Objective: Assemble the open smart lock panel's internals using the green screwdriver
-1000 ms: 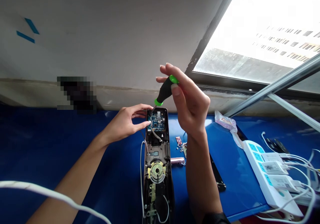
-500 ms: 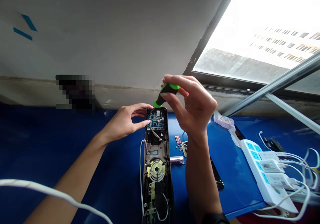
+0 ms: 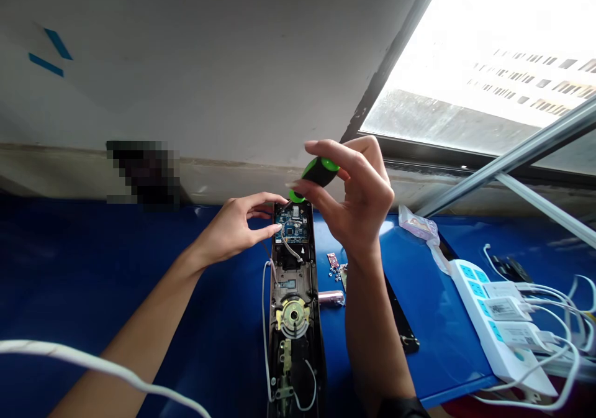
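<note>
Screwdriver (image 3: 315, 177) — green-and-black, tilted, gripped in the right fingers (image 3: 321, 189) above the opened housing (image 3: 286, 272), which the left fingers (image 3: 266, 210) hold; blue desk (image 3: 218, 331), pale wall (image 3: 209, 64), bright window (image 3: 465, 51).

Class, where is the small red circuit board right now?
In the head view, the red circuit board lies on the blue table, between the long black housing and the right forearm.

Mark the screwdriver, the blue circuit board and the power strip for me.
Screwdriver (image 3: 318, 172): head view, on its black handle.
Blue circuit board (image 3: 291, 234): head view, lower middle.
Power strip (image 3: 525, 368): head view, white casing near its lower end.
</note>
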The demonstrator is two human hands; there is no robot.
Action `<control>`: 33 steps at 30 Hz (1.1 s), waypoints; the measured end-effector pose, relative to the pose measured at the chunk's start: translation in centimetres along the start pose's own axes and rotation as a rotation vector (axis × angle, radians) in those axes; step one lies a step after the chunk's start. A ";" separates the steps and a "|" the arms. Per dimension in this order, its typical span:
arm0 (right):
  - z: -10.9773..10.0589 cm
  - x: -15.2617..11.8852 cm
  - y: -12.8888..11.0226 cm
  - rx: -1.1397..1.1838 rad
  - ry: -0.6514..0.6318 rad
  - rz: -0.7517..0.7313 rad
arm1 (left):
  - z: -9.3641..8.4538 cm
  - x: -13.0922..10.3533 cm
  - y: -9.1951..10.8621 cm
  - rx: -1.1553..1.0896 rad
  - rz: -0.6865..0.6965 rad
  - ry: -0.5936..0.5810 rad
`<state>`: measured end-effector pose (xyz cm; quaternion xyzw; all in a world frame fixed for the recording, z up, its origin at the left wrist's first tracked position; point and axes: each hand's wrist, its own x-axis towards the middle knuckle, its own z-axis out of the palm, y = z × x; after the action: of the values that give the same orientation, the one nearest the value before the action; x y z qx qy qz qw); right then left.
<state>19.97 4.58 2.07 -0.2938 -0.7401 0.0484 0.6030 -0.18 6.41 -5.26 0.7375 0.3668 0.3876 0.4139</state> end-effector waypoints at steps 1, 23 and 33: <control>-0.1 0.0 0.0 0.001 -0.015 -0.005 | 0.0 0.0 0.0 -0.005 -0.001 0.000; -0.4 -0.3 -1.4 0.101 -0.165 0.046 | 0.0 0.0 0.4 0.045 0.019 -0.029; -7.5 -0.3 -3.1 -0.010 -0.166 0.118 | 3.1 -0.4 4.2 0.532 0.313 0.231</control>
<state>25.71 -0.26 5.19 -0.3351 -0.7691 0.1045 0.5341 3.32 3.44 -2.76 0.8183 0.3820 0.4182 0.0977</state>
